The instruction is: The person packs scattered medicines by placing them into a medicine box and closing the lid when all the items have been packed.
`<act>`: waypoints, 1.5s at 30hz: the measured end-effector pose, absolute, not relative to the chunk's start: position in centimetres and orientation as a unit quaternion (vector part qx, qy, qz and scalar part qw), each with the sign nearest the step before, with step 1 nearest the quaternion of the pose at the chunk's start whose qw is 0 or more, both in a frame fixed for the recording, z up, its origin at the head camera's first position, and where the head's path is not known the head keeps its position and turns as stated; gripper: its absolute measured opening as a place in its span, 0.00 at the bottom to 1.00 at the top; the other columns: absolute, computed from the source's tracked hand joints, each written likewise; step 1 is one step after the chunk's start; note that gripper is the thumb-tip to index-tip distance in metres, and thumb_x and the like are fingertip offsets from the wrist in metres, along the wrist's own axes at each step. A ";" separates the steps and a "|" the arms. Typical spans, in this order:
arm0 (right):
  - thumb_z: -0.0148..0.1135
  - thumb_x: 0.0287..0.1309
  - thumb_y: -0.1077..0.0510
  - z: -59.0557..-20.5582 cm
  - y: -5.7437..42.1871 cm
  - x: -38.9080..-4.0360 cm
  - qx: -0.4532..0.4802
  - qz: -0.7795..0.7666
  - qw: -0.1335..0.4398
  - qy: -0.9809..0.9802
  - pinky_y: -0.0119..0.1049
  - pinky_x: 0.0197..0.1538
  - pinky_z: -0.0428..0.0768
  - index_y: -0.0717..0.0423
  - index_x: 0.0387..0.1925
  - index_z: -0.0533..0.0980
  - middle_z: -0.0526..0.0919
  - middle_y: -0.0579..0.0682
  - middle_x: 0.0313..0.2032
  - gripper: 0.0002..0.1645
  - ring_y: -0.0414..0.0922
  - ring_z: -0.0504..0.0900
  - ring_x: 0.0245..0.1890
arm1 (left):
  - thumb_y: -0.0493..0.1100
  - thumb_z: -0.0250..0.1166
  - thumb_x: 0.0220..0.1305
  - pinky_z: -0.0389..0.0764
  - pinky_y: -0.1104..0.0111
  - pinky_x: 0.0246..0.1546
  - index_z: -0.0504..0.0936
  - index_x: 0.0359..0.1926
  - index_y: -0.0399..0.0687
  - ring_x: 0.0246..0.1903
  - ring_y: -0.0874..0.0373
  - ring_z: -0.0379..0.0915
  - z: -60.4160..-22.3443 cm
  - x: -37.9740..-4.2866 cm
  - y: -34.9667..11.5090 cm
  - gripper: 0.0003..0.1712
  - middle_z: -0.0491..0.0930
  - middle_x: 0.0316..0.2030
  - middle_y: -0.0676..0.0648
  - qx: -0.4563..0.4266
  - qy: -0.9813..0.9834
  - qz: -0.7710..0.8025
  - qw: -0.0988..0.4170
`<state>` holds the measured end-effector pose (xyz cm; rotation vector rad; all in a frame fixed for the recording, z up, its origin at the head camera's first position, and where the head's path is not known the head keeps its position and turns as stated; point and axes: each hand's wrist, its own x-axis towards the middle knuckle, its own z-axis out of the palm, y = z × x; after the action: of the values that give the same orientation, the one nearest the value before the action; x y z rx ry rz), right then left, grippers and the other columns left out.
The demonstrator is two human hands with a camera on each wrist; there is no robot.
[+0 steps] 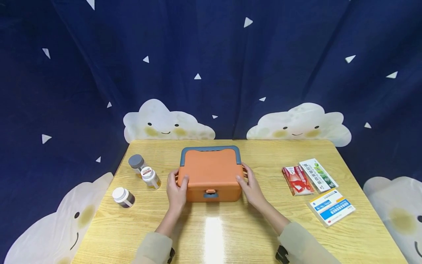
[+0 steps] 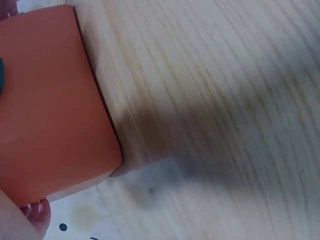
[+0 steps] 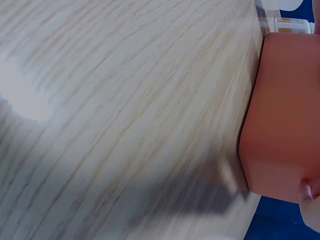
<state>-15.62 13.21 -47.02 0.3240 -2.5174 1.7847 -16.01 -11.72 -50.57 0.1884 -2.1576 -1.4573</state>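
An orange lidded case (image 1: 212,167) sits mid-table in the head view, with a blue-grey handle (image 1: 211,148) along its back edge and a latch (image 1: 211,193) on its front. My left hand (image 1: 177,190) grips its left side, thumb at the front edge of the lid. On the right side my right hand (image 1: 253,187) holds it the same way, with the fingers round the side. Both wrist views show the case's orange wall (image 2: 50,110) beside the wooden tabletop. Part of my right hand (image 3: 311,207) appears at the edge of its wrist view.
Left of the case stand a grey-capped bottle (image 1: 136,163) and two white-capped bottles, one (image 1: 151,178) behind the other (image 1: 123,197). To the right lie a red medicine box (image 1: 298,180), a white-and-green one (image 1: 318,175) and a blue-and-white one (image 1: 331,208). A dark blue curtain (image 1: 217,55) hangs behind.
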 end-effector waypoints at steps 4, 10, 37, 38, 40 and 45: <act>0.46 0.65 0.59 -47.9 13.8 -15.6 0.106 0.572 0.026 -0.813 0.56 0.53 0.67 0.65 0.67 0.50 0.60 0.67 0.60 0.33 0.62 0.64 0.55 | 0.43 0.61 0.55 0.72 0.54 0.39 0.73 0.47 0.35 0.41 0.45 0.71 -50.5 -15.8 -11.2 0.21 0.73 0.43 0.38 0.066 -0.798 -0.538 0.264; 0.46 0.66 0.55 -49.9 14.8 -16.0 0.097 0.566 0.039 -0.817 0.53 0.52 0.68 0.60 0.68 0.50 0.60 0.63 0.60 0.33 0.58 0.64 0.56 | 0.42 0.60 0.55 0.73 0.55 0.39 0.73 0.48 0.36 0.40 0.45 0.71 -50.6 -15.6 -10.5 0.21 0.73 0.43 0.38 0.062 -0.799 -0.540 0.257; 0.46 0.65 0.59 -50.7 17.1 -14.1 0.075 0.551 0.077 -0.828 0.48 0.50 0.70 0.60 0.67 0.52 0.62 0.62 0.58 0.31 0.54 0.66 0.54 | 0.43 0.60 0.55 0.73 0.60 0.37 0.72 0.50 0.39 0.41 0.48 0.71 -50.8 -14.4 -8.1 0.22 0.72 0.45 0.42 0.039 -0.805 -0.543 0.234; 0.46 0.65 0.60 -50.5 17.1 -13.9 0.073 0.551 0.076 -0.828 0.47 0.50 0.70 0.61 0.67 0.52 0.62 0.63 0.59 0.31 0.54 0.66 0.54 | 0.43 0.60 0.55 0.73 0.60 0.36 0.72 0.50 0.39 0.40 0.49 0.71 -50.8 -14.4 -8.0 0.22 0.72 0.44 0.42 0.038 -0.805 -0.543 0.236; 0.46 0.64 0.61 -49.7 17.0 -13.5 0.071 0.554 0.074 -0.826 0.45 0.50 0.70 0.63 0.66 0.52 0.62 0.64 0.58 0.31 0.55 0.66 0.54 | 0.43 0.60 0.54 0.73 0.60 0.36 0.72 0.50 0.39 0.40 0.49 0.71 -50.8 -14.3 -7.9 0.22 0.72 0.44 0.42 0.036 -0.803 -0.544 0.239; 0.45 0.63 0.63 -48.6 16.9 -12.9 0.071 0.560 0.080 -0.822 0.49 0.50 0.69 0.66 0.66 0.52 0.62 0.66 0.58 0.31 0.57 0.66 0.54 | 0.42 0.60 0.54 0.74 0.61 0.36 0.72 0.50 0.39 0.40 0.50 0.71 -50.8 -14.2 -7.6 0.22 0.72 0.44 0.43 0.031 -0.803 -0.547 0.237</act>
<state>-12.87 16.90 -48.59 0.2116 -2.4585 1.6744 -14.23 -7.61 -50.80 0.0861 -2.2002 -1.4986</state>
